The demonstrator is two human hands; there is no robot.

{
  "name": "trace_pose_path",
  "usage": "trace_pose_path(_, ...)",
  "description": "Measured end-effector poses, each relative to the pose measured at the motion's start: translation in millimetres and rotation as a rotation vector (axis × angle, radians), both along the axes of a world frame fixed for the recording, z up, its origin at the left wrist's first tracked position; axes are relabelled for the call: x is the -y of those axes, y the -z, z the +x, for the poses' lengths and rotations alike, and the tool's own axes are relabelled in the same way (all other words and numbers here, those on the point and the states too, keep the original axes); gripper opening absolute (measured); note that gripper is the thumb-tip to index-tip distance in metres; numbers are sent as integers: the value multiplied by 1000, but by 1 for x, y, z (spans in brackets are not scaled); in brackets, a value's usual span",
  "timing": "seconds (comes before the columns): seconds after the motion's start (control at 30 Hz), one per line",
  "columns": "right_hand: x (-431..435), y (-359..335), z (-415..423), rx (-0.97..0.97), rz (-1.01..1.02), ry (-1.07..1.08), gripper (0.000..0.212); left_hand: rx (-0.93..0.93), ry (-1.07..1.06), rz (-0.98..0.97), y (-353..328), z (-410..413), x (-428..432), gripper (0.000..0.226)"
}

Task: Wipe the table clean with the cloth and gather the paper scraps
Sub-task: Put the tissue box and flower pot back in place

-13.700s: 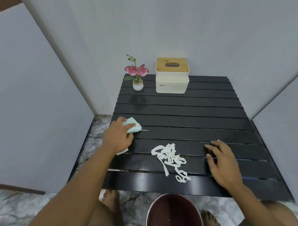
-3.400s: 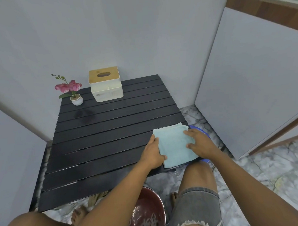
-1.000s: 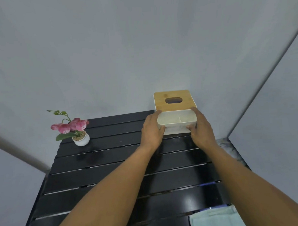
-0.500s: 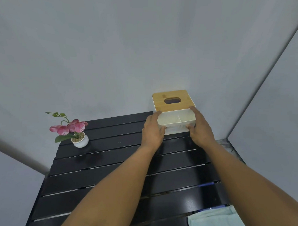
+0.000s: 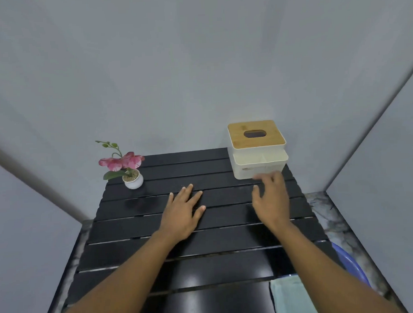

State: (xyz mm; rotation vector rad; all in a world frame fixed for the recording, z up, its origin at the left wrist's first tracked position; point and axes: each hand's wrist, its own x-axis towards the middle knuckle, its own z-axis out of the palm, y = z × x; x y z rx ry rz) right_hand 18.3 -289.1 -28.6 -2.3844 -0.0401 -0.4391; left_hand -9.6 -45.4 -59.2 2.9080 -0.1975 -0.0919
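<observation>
Two bare hands are out over one black table, its top made of long, flat, glossy slats with thin gaps between them. The left hand is spread wide, fingers straight and fanned, low over the middle slats and holding nothing; I cannot tell whether the palm presses down. The right hand is blurred, its fingers loosely bent and apart, also with nothing in it. Its fingertips are just in front of the box, and I cannot tell if they touch it.

There is one cloth. It is pale blue-green, soft and towel-like, and lies flat at the near right corner of the table, partly under the right forearm and cut off by the lower edge of the view.

One tissue box stands at the far right corner against the grey wall. It is squarish with rounded corners, has a smooth cream body and a light wooden lid with one oval slot, and has a shallow tray on its front split into two compartments.

One small round white pot at the far left holds a single stem of pink flowers with green leaves and buds.

Beside the table's right edge one curved blue basin rim shows above the veined marble floor.
</observation>
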Motion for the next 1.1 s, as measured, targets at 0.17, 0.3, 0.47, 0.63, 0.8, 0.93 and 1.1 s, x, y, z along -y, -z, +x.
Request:
trace_pose_path(0.17,-90,-1,1,-142,-182,-459,25,-16,-103,78,-4,-40,-72,78)
trace_pose_path(0.3,-172,-6,6,-278,-81,-530,41,-34,-255,72,-7,-62,-129,84)
trace_pose_path(0.47,-256,-3,21,-446,144,-437,68,-36,-392,11,-7,-60,-163,71)
trace_pose_path(0.63,-292,14,37,-391,169,-393,60,19,-398,32,12,-58,-162,75)
trace_pose_path(0.8,-306,24,42,-252,133,-362,42,88,-406,34,17,-58,-160,76)
trace_pose_path(0.93,-300,27,42,-222,174,-322,36,95,-400,44,17,-58,-158,78)
trace_pose_path(1.1,-276,24,35,-207,214,-277,34,58,-395,61,13,-57,-158,80)
